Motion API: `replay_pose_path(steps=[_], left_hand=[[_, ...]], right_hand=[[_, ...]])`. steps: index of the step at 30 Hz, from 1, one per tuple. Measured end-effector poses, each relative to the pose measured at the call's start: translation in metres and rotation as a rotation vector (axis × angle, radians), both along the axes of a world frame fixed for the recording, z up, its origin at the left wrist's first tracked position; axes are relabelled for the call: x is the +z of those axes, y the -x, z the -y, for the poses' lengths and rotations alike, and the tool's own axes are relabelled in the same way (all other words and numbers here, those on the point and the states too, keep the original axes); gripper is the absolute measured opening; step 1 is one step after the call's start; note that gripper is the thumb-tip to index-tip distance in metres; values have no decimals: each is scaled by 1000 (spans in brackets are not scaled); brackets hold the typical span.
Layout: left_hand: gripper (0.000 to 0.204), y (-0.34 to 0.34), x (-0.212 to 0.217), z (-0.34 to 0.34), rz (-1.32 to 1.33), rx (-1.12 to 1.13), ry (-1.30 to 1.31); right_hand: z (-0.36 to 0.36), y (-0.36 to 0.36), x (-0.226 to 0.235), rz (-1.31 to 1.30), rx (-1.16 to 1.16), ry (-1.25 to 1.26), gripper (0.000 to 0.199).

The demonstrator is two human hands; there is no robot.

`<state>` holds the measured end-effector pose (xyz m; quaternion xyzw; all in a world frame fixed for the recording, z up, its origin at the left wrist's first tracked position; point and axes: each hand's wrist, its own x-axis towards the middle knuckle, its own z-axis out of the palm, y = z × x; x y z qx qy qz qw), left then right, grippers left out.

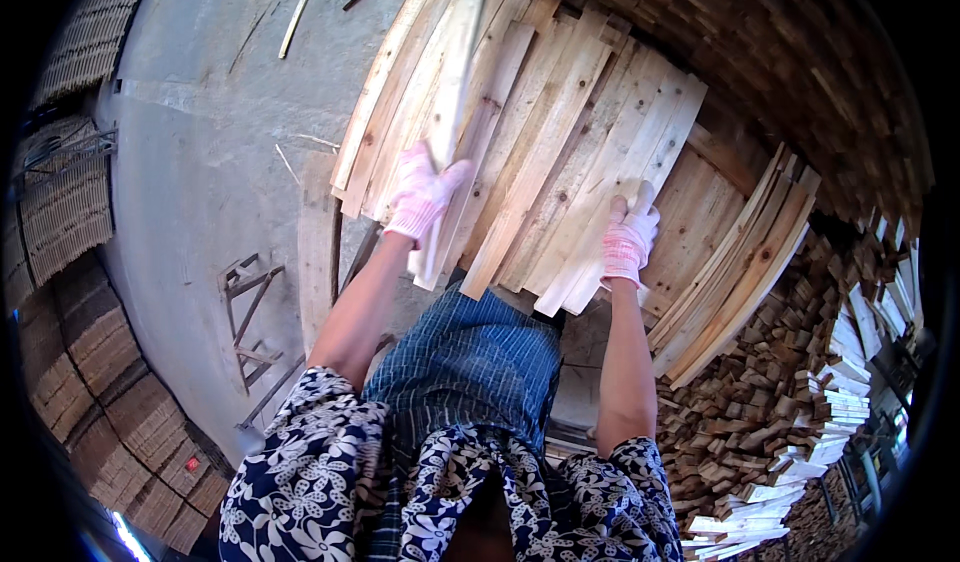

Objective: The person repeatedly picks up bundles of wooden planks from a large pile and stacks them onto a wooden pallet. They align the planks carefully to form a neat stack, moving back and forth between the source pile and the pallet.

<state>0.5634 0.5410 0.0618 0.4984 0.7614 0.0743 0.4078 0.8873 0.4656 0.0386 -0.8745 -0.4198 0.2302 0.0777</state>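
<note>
My left hand (424,194), in a pink and white work glove, is closed around a pale wooden slat (456,82) that stands slightly lifted above the others. My right hand (628,237), gloved the same way, grips the near ends of a couple of light planks (625,152). Both hands work over a fanned layer of long wooden planks (540,132) lying side by side in front of me. My forearms are bare, and my sleeves are dark blue with white flowers.
A tall stack of planks (740,272) lies to the right, with a heap of short wood offcuts (760,402) beyond it. Stacked brown bundles (80,362) line the left. A grey concrete floor (210,132) holds a metal frame (250,312) and stray slivers.
</note>
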Motion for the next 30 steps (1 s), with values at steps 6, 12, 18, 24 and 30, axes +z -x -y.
replay_pose_path(steps=[6, 12, 18, 24, 30], left_hand=[[78, -15, -7, 69, -368, -274, -128], [88, 1, -43, 67, -302, -327, -25], [81, -47, 11, 86, 127, -236, -50], [54, -222, 81, 118, 568, -210, 214], [79, -366, -6, 137, 107, -345, -32]], right_hand=[[-50, 105, 60, -236, 273, 44, 71], [-37, 119, 43, -252, 123, -81, 72], [87, -59, 86, 192, 62, -316, 75], [147, -249, 69, 249, -272, -89, 85], [156, -277, 52, -246, -368, -252, 92]])
